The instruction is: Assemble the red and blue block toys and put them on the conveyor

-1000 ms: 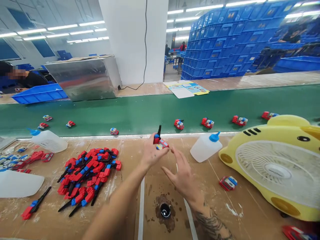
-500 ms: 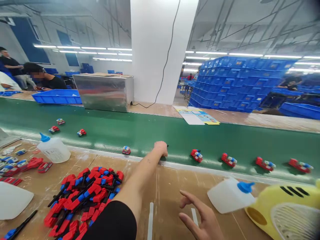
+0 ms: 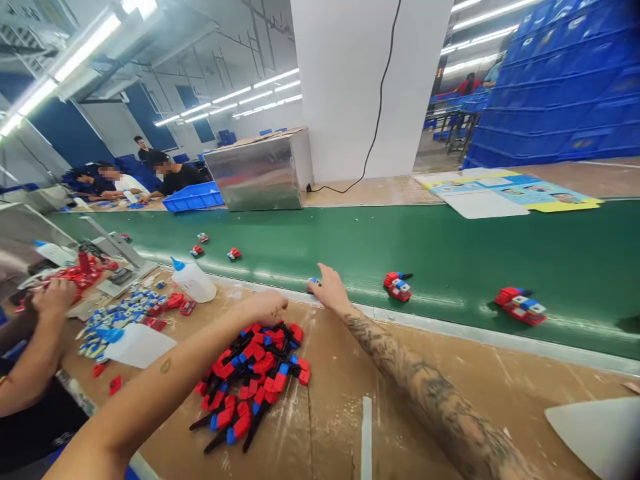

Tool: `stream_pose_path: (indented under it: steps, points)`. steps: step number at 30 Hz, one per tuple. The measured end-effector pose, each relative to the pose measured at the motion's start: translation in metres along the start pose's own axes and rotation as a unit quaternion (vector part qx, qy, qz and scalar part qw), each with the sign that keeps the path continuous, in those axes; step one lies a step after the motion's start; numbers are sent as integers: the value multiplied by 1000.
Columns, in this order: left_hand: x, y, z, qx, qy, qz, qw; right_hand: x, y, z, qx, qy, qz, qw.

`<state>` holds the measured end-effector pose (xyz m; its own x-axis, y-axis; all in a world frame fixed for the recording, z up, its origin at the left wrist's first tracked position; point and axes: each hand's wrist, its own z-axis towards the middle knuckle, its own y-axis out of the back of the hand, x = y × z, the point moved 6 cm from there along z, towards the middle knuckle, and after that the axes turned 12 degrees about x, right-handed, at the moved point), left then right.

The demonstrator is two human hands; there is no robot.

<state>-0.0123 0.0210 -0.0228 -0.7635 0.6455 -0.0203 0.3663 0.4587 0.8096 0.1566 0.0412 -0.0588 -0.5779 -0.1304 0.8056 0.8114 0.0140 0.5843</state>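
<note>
My left hand [image 3: 273, 307] is at the top edge of a pile of red, blue and black toy parts [image 3: 260, 367]. Its fingers are curled down, closed on something I cannot make out. My right hand [image 3: 331, 288] reaches over the near edge of the green belt [image 3: 280, 233], with its fingers apart. Beside its fingertips is a small white-and-blue toy piece [image 3: 313, 285], partly hidden. Right of it on the belt lie a red toy assembly [image 3: 399, 287] with a black rod and another [image 3: 521, 305].
Small toy pieces [image 3: 234, 254] lie farther left on the belt. Glue bottles [image 3: 195, 283] stand or lie left of the pile, near scattered blue and white parts [image 3: 123, 313]. Another person's hands [image 3: 55, 297] are at far left. A metal box [image 3: 265, 175] stands behind the belt.
The view has turned left. My left hand has drawn back from the belt to the pile. My right hand has moved from above the table to the small piece on the belt.
</note>
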Motion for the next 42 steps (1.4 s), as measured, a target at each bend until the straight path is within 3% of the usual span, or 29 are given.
stream_pose_path:
  steps: [2,4,8,13,18,22,26,29,30,32,34,37,39,40,41,42]
  points:
    - [4,-22,-20,28,-18,-18,999,1,-14,11,23,14,-7,1000]
    - [4,-34,-22,36,-30,-48,998,0,-19,9,42,31,-4,999]
    - [5,-35,-2,27,-38,-111,993,-9,2,-22,35,73,37,996]
    - [2,-21,3,-1,-75,-193,978,-25,53,-110,-19,87,131,987]
    - [-2,-4,-22,-147,-110,-321,929,-21,93,-235,-96,124,309,938]
    - [-10,-5,-35,-236,-119,-489,832,-1,107,-301,-97,130,296,941]
    - [-50,-27,-51,-265,-134,-650,699,-13,108,-321,-129,92,319,934]
    - [-100,-57,-69,-240,-147,-723,631,-44,99,-327,-166,21,441,882]
    - [-117,-69,-73,-220,-151,-756,598,-54,94,-330,-160,-2,480,862]
    - [-150,-91,-78,-164,-174,-831,503,-67,87,-336,-131,-36,538,832]
    - [-177,-105,-80,-128,-205,-865,440,-74,82,-345,-93,-67,569,814]
    - [-200,-118,-80,-110,-223,-869,428,-77,82,-359,-67,-97,595,795]
    - [-208,-125,-77,-97,-215,-873,427,-78,86,-366,-89,-102,612,779]
    - [-209,-128,-74,-98,-207,-865,446,-78,87,-369,-104,-103,622,769]
    - [-207,-130,-72,-107,-195,-839,496,-79,88,-371,-118,-105,632,759]
    - [-203,-132,-69,-119,-178,-795,568,-79,88,-372,-128,-108,641,749]
